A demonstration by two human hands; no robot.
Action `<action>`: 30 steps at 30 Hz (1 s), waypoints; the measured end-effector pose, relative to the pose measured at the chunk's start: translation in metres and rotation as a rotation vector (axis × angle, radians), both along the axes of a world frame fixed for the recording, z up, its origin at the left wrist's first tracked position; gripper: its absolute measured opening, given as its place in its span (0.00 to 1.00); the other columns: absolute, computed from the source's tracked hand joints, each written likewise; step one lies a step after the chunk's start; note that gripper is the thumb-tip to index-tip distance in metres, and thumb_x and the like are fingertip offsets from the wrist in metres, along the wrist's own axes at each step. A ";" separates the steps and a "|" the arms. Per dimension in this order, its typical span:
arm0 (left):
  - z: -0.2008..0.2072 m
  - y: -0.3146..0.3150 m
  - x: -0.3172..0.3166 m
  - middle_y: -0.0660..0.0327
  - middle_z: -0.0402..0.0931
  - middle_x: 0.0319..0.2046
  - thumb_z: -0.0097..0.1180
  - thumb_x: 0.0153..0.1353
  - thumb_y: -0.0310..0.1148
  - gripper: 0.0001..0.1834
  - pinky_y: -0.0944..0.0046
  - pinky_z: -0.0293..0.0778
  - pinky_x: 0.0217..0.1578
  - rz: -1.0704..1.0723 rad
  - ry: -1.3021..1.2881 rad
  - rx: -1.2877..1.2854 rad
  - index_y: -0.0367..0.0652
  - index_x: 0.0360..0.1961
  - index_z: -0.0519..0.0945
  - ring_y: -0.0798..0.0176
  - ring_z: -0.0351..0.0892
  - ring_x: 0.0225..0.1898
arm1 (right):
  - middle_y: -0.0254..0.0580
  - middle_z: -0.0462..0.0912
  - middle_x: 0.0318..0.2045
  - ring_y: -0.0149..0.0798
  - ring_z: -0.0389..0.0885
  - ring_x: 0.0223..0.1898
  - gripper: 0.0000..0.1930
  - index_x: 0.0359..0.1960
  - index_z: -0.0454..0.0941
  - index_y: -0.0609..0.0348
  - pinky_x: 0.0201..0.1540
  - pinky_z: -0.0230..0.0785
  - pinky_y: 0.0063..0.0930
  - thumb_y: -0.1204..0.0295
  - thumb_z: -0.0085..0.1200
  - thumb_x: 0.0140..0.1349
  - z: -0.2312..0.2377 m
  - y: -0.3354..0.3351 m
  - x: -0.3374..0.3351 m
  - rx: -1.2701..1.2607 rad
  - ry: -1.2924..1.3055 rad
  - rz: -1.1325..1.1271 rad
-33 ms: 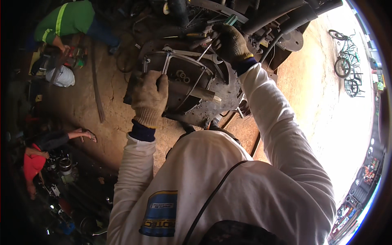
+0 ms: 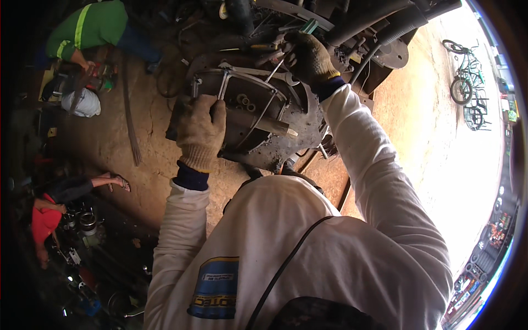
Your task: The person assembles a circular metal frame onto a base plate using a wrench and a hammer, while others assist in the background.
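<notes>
Workshop, repair or metalwork type, open to daylight at right. Signs: grimy metal worktop point(image 2: 309, 129) top centre with loose metal rings point(image 2: 246, 103); heavy dark pipes point(image 2: 366, 22) along top edge; stained bare floor point(image 2: 104, 146); person in green point(image 2: 91, 30) bent low upper left; person in red point(image 2: 47, 220) among metal parts point(image 2: 88, 223) lower left. Bicycle point(image 2: 462, 91) upper right.
</notes>
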State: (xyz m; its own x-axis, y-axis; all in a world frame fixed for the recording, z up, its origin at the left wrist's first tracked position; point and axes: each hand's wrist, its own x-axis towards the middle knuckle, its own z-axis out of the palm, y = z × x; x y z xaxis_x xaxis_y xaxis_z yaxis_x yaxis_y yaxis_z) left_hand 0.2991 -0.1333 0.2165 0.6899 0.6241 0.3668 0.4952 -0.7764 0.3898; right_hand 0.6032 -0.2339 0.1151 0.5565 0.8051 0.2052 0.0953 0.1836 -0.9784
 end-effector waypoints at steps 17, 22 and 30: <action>0.000 -0.002 0.003 0.54 0.84 0.31 0.63 0.62 0.40 0.08 0.50 0.80 0.34 0.035 0.037 0.014 0.50 0.37 0.85 0.44 0.84 0.33 | 0.37 0.82 0.28 0.29 0.79 0.27 0.09 0.40 0.78 0.57 0.27 0.71 0.22 0.65 0.51 0.70 0.060 0.008 -0.019 0.098 0.363 0.126; 0.001 -0.003 0.001 0.53 0.84 0.33 0.63 0.63 0.39 0.08 0.50 0.80 0.36 0.038 0.029 -0.029 0.48 0.37 0.84 0.44 0.84 0.34 | 0.38 0.82 0.25 0.30 0.81 0.28 0.12 0.43 0.79 0.59 0.30 0.72 0.22 0.63 0.57 0.68 0.134 0.000 -0.065 0.058 0.382 0.069; 0.002 -0.001 -0.002 0.52 0.81 0.28 0.62 0.64 0.38 0.07 0.52 0.78 0.32 -0.039 -0.045 0.066 0.47 0.35 0.82 0.46 0.82 0.30 | 0.39 0.84 0.40 0.33 0.85 0.42 0.13 0.50 0.78 0.60 0.39 0.76 0.25 0.66 0.55 0.69 0.034 -0.004 -0.014 0.245 0.872 0.493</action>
State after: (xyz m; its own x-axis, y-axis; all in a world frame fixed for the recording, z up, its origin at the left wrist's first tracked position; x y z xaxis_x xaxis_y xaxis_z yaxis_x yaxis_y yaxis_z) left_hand 0.2968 -0.1341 0.2183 0.6949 0.5708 0.4374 0.4473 -0.8194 0.3586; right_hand 0.5894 -0.2381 0.1493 0.2093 0.9748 0.0774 -0.7699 0.2131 -0.6016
